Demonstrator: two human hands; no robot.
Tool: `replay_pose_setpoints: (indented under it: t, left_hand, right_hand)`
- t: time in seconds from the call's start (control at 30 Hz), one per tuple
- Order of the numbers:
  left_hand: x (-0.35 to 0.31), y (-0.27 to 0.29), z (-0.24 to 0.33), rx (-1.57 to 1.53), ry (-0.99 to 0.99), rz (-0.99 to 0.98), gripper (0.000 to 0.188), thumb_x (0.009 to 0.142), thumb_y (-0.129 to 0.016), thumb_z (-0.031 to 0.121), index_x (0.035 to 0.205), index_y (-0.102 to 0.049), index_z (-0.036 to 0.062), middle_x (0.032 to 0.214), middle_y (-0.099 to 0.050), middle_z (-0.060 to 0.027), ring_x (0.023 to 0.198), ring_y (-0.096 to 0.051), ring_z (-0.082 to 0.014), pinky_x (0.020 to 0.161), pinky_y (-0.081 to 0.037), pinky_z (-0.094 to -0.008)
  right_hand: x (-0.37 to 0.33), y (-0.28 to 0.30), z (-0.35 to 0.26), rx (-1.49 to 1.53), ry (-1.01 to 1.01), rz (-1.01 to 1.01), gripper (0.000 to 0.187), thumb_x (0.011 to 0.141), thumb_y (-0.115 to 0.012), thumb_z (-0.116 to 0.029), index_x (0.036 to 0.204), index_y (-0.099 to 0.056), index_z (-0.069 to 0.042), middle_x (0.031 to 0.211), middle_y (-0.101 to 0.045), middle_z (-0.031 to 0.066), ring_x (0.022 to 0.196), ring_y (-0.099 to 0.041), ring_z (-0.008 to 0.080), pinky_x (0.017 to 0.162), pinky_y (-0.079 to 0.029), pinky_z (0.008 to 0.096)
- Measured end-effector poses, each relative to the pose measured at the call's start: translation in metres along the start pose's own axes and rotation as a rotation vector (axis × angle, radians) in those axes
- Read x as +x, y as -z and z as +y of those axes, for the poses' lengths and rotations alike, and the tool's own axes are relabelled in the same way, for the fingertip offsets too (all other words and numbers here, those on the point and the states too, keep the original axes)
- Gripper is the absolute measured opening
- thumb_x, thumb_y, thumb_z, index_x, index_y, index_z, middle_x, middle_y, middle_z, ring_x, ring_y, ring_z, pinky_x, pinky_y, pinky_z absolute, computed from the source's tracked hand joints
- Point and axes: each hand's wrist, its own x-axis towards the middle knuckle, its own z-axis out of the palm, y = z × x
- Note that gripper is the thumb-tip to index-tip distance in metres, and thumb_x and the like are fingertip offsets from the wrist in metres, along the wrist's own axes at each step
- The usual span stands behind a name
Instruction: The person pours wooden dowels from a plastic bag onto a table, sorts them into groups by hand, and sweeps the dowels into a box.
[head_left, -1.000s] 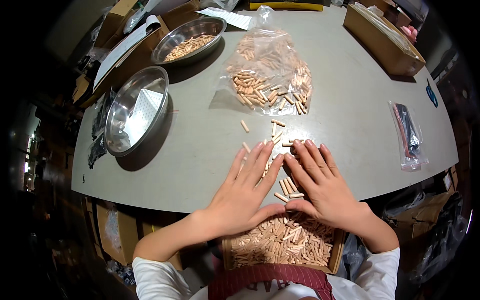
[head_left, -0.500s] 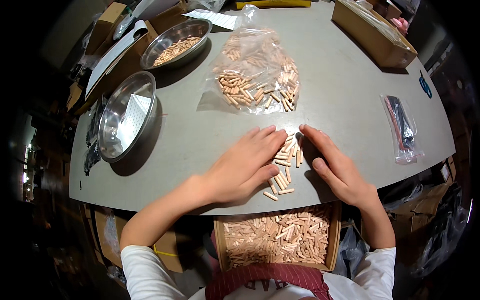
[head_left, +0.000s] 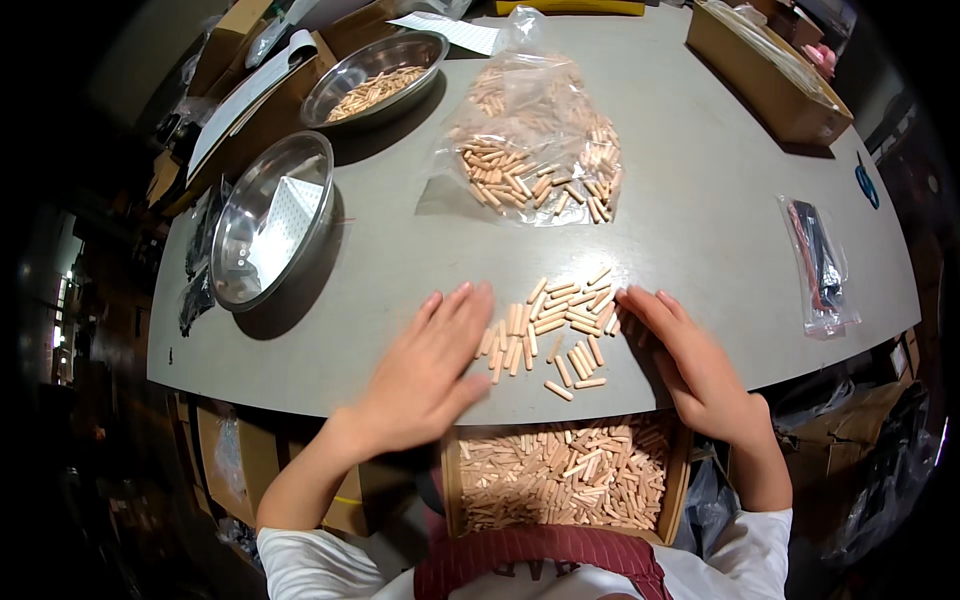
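Note:
Loose wooden dowel pins (head_left: 555,313) lie spread on the grey table, near its front edge. On their left side my left hand (head_left: 428,365) rests flat with fingers stretched, its fingertips beside the nearest pins; it is slightly blurred. At the right of the pins my right hand (head_left: 688,355) is on edge, fingers extended, its fingertips against the outermost pins. Neither hand grips anything. Below the table edge, against my body, a cardboard box (head_left: 452,490) holds a deep layer of the same pins. A clear plastic bag (head_left: 530,110) full of pins lies farther back, its mouth toward me.
Two steel bowls stand at left: the far bowl (head_left: 432,62) holds pins, the near bowl (head_left: 228,250) a white perforated piece. At right are a bagged black item (head_left: 818,265), blue scissors (head_left: 866,182) and a long cardboard box (head_left: 770,85). The grey table (head_left: 690,190) has a curved-looking front edge.
My left hand has moved left and toward me, uncovering many pins that were beneath or behind it. My right hand has shifted slightly nearer the edge. The pins now lie more spread out.

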Motion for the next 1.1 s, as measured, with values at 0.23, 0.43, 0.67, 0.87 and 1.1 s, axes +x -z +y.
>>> replay_pose_setpoints:
  t: [0.23, 0.43, 0.67, 0.87, 1.1]
  left_hand:
    - [-0.015, -0.001, 0.018, -0.071, -0.033, -0.100, 0.083, 0.107, -0.056, 0.037, 0.165, -0.021, -0.0100, 0.170, -0.028, -0.0318, 0.160, -0.025, -0.0474, 0.132, -0.017, -0.0552]
    - [0.027, -0.006, -0.014, -0.164, 0.048, 0.044, 0.075, 0.107, -0.047, 0.030, 0.168, -0.021, -0.0049, 0.173, -0.029, -0.0262, 0.162, -0.023, -0.0418, 0.133, -0.011, -0.0518]
    - [0.066, -0.011, -0.004, -0.162, -0.134, -0.049, 0.072, 0.110, -0.040, 0.035, 0.167, -0.023, -0.0046, 0.170, -0.037, -0.0237, 0.161, -0.028, -0.0387, 0.132, -0.012, -0.0538]
    - [0.063, -0.011, -0.004, -0.521, -0.206, -0.120, 0.074, 0.113, -0.040, 0.041, 0.167, -0.021, -0.0051, 0.168, -0.040, -0.0242, 0.159, -0.033, -0.0383, 0.133, -0.017, -0.0492]
    - [0.059, -0.005, 0.005, -1.312, 0.068, 0.067, 0.075, 0.114, -0.043, 0.045, 0.169, -0.018, -0.0003, 0.168, -0.040, -0.0240, 0.159, -0.034, -0.0330, 0.132, -0.021, -0.0446]
  right_hand:
    - [-0.015, 0.001, -0.004, 0.317, -0.002, -0.029, 0.083, 0.088, -0.047, 0.012, 0.168, -0.026, 0.003, 0.175, -0.026, 0.0243, 0.165, -0.022, 0.0376, 0.133, -0.017, 0.0440]
    - [0.021, -0.001, 0.015, 0.347, -0.117, 0.142, 0.080, 0.093, -0.048, 0.009, 0.169, -0.023, -0.001, 0.170, -0.039, 0.0212, 0.159, -0.036, 0.0319, 0.130, -0.025, 0.0404]
    - [0.030, -0.003, 0.011, 0.347, -0.056, 0.053, 0.086, 0.093, -0.046, 0.015, 0.171, -0.016, -0.006, 0.159, -0.056, 0.0192, 0.157, -0.041, 0.0270, 0.132, -0.023, 0.0438]
    - [0.023, -0.002, 0.016, 0.815, -0.085, 0.046, 0.076, 0.100, -0.050, 0.002, 0.169, -0.019, -0.003, 0.164, -0.048, 0.0210, 0.156, -0.041, 0.0297, 0.129, -0.027, 0.0432]
    - [0.024, -0.008, 0.010, 0.852, -0.072, 0.092, 0.072, 0.111, -0.053, -0.020, 0.170, -0.017, -0.002, 0.167, -0.040, 0.0254, 0.158, -0.038, 0.0320, 0.129, -0.026, 0.0441]
